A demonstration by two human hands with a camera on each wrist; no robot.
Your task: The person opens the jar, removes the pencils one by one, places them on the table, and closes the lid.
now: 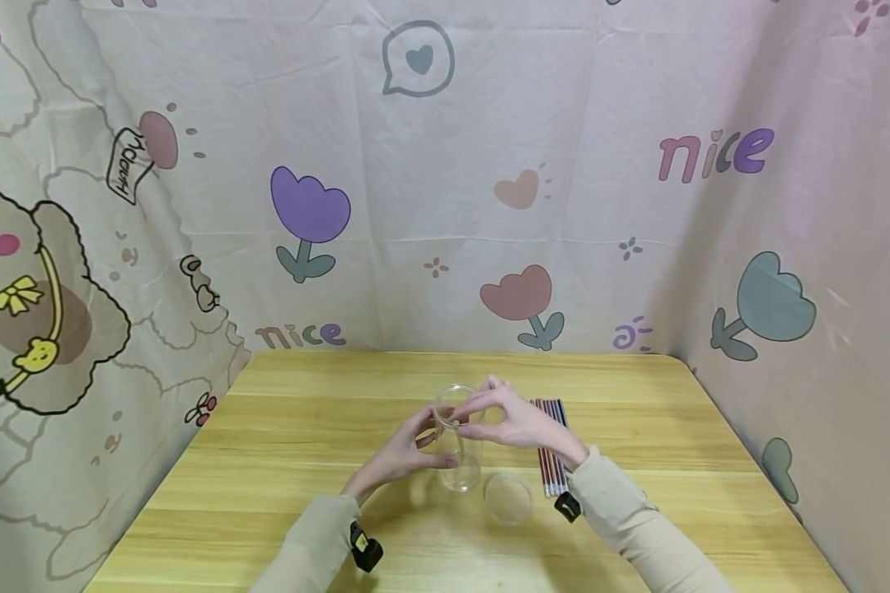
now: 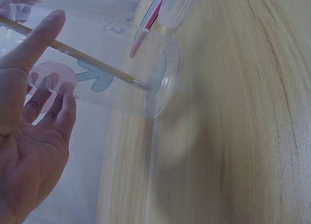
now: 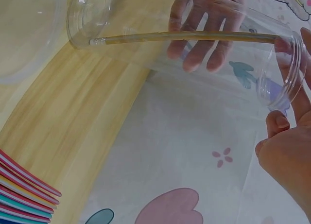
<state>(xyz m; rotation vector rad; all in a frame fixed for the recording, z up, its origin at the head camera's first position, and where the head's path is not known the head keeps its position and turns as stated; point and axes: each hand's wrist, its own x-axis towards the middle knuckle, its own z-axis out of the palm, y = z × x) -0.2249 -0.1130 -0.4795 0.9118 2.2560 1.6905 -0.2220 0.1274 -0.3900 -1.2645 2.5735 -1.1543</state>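
A clear plastic jar (image 1: 463,476) stands open on the table. Round its side, my left hand (image 1: 399,455) grips it, with the thumb on one face and the fingers on the other. Inside the jar a yellow pencil (image 3: 146,37) leans, its metal-banded end down at the base, as the left wrist view also shows. At the jar's mouth my right hand (image 1: 517,422) pinches the pencil's upper end between thumb and fingers. Part of that grip is seen through the clear rim.
A round clear lid (image 1: 508,500) lies on the table just right of the jar. Further right, several coloured pencils (image 1: 551,461) lie side by side, partly under my right forearm. A printed cloth (image 1: 430,198) hangs behind the wooden table (image 1: 282,461).
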